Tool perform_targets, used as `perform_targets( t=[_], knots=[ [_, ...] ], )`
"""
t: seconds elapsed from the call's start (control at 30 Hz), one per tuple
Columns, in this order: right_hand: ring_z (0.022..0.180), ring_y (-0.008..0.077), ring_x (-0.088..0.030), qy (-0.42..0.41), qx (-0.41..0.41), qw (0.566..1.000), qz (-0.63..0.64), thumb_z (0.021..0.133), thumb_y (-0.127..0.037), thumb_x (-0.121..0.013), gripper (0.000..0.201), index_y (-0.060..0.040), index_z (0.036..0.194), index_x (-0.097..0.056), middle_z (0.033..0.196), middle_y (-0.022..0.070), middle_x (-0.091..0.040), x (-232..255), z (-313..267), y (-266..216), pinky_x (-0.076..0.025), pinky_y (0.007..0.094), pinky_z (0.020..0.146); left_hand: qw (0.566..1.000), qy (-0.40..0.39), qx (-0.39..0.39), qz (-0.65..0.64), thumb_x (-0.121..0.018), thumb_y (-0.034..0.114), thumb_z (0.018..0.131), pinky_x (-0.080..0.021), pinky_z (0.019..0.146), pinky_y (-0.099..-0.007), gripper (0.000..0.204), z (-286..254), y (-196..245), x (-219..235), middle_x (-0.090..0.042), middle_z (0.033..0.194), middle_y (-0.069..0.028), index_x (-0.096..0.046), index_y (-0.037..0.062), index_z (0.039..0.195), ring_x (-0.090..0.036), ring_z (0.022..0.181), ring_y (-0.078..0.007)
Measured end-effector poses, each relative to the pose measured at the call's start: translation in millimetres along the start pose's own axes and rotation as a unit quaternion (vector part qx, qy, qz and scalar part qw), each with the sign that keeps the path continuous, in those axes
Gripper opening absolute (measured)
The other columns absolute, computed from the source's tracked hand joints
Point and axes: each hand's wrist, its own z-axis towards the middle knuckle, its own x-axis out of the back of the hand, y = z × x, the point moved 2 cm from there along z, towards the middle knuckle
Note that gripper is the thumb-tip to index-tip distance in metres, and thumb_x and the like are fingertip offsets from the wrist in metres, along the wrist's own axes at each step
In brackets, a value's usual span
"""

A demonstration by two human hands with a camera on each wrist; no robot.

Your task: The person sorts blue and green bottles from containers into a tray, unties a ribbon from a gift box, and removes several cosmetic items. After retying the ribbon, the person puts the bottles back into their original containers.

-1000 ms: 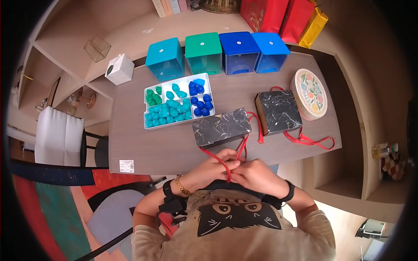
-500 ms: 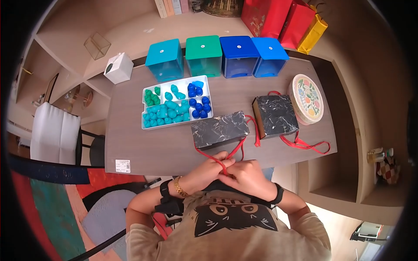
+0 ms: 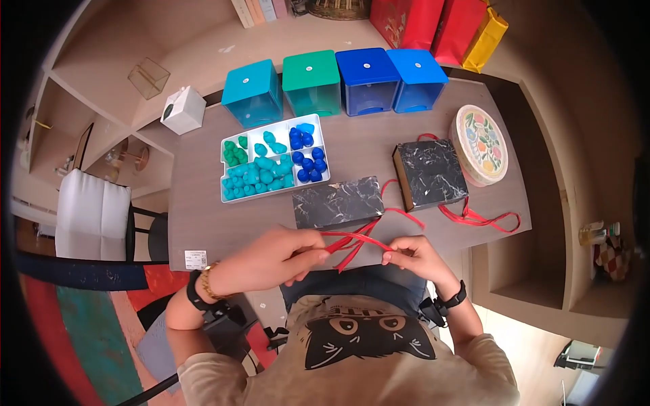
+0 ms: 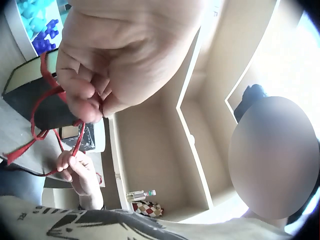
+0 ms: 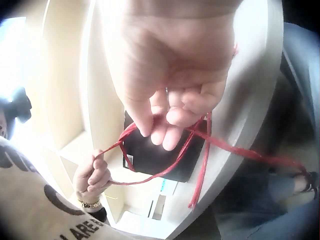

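Table (image 3: 217,233), broad and wood-toned with a matte-looking face, is carrying everything around the near marbled box (image 3: 338,201), the landmark here. Four bins (image 3: 250,93) are standing in a row beyond that box, smooth tinted plastic with squarish lids in teal, green and two blues. A white compartment tray (image 3: 276,191) is lying beyond the box and to its left, its divided hollows holding glossy, rounded pieces. To the box's right, a second marbled box (image 3: 437,172) is resting just beside a round tin (image 3: 482,145) with a floral lid. Both boxes are showing black faces with white veining and crisp straight edges.

On the near side of the box, the left hand (image 3: 271,260) and right hand (image 3: 418,260) are working above the table edge. Red ribbons (image 3: 362,237), narrow, pliant and slightly shiny, are running from the box and crossing between them. Handling them well is calling for light, even tension: pulling both sides at one pace, keeping the strands flat rather than twisted, leaving the loose tails free of the crossing, and not dragging the box nearer.

Smallest of all are the grip points: the left thumb and fingers are clamping together on one stretch of ribbon, while the right thumb and forefinger are pinching another, the other right fingers curling inward
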Motion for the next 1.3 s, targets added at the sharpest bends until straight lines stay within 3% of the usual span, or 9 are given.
perform_targets(
  t=[0.1,0.13,0.3,0.53,0.63,0.73,1.0,1.1,1.3],
  knots=[
    [0.069,0.0063,-0.06,0.022,0.039,0.998,-0.033,0.096,-0.012,-0.073,0.013,-0.0019,0.088,-0.073,0.081,0.0003,-0.07,11,1,4,-0.047,0.0224,0.063,0.999,-0.019,-0.008,0.034,-0.056,0.023,0.107,-0.048,0.052,-0.0295,0.023,-13,-11,10,-0.064,0.064,-0.0027,-0.063,0.0036,0.095,-0.063,0.056,-0.0119],
    [0.068,0.0022,-0.057,0.036,0.041,0.998,-0.024,0.096,-0.016,-0.074,0.018,-0.0012,0.087,-0.072,0.08,-0.0011,-0.068,14,0,2,-0.043,0.0225,0.059,0.999,-0.02,-0.011,0.046,-0.057,0.022,0.106,-0.049,0.053,-0.0293,0.023,-20,-16,13,-0.066,0.066,-0.003,-0.063,0.0035,0.094,-0.065,0.057,-0.012],
    [0.065,0.0029,-0.055,0.076,0.095,0.992,-0.045,0.092,-0.009,-0.077,0.011,-0.0005,0.086,-0.072,0.068,-0.0051,-0.06,23,-2,-23,-0.041,0.0228,0.057,0.998,-0.019,0.054,0.028,-0.06,0.019,0.105,-0.053,0.057,-0.0261,0.02,-57,-43,19,-0.071,0.073,-0.0036,-0.068,0.0014,0.099,-0.069,0.065,-0.0118],
    [0.06,0.0007,-0.048,0.085,0.027,0.996,0.005,0.095,-0.008,-0.074,0.011,-0.0022,0.103,-0.072,0.071,-0.0065,-0.06,57,-18,-46,-0.037,0.0187,0.053,0.984,0.032,0.173,-0.016,-0.062,0.017,0.103,-0.053,0.058,-0.0228,0.019,-120,-106,47,-0.073,0.078,-0.0038,-0.072,0.0007,0.102,-0.069,0.068,-0.009],
    [0.061,0.0007,-0.051,0.122,0.026,0.992,-0.03,0.095,-0.01,-0.074,0.012,-0.0025,0.104,-0.073,0.073,-0.0054,-0.063,83,-31,-48,-0.037,0.0175,0.052,0.972,0.106,0.202,-0.058,-0.061,0.019,0.104,-0.049,0.056,-0.021,0.022,-148,-143,68,-0.071,0.072,-0.0029,-0.076,0.0029,0.099,-0.065,0.064,-0.0072],
    [0.066,0.002,-0.058,0.155,-0.036,0.982,-0.102,0.095,-0.014,-0.074,0.014,-0.0019,0.102,-0.074,0.078,-0.0024,-0.068,118,-52,-51,-0.038,0.0169,0.054,0.955,0.158,0.236,-0.085,-0.064,0.021,0.102,-0.046,0.054,-0.0196,0.023,-164,-180,84,-0.069,0.071,-0.0001,-0.075,0.0029,0.094,-0.061,0.061,-0.0055],
    [0.062,0.0005,-0.056,0.202,-0.032,0.968,-0.147,0.09,-0.014,-0.078,0.018,-0.0018,0.103,-0.073,0.073,-0.0046,-0.064,180,-91,-54,-0.034,0.0169,0.049,0.942,0.242,0.205,-0.113,-0.072,0.013,0.096,-0.046,0.062,-0.0226,0.013,-162,-247,107,-0.064,0.073,0.0028,-0.073,0.0009,0.091,-0.056,0.066,-0.0053],
    [0.06,0.0008,-0.054,0.209,-0.002,0.968,-0.141,0.09,-0.013,-0.078,0.018,-0.002,0.103,-0.073,0.073,-0.0046,-0.063,200,-94,-54,-0.035,0.0168,0.049,0.947,0.236,0.19,-0.112,-0.074,0.01,0.093,-0.046,0.062,-0.0231,0.011,-165,-261,118,-0.065,0.074,0.0015,-0.073,-0.0002,0.09,-0.056,0.066,-0.006],
    [0.062,0.0004,-0.053,0.206,-0.006,0.968,-0.145,0.092,-0.017,-0.077,0.019,-0.0038,0.104,-0.074,0.073,-0.0063,-0.062,253,-91,-55,-0.035,0.0174,0.051,0.917,0.325,0.177,-0.148,-0.078,0.011,0.09,-0.051,0.072,-0.0221,0.01,-191,-310,146,-0.07,0.081,-0.0005,-0.075,0.0021,0.093,-0.063,0.075,-0.0076]
  ],
)
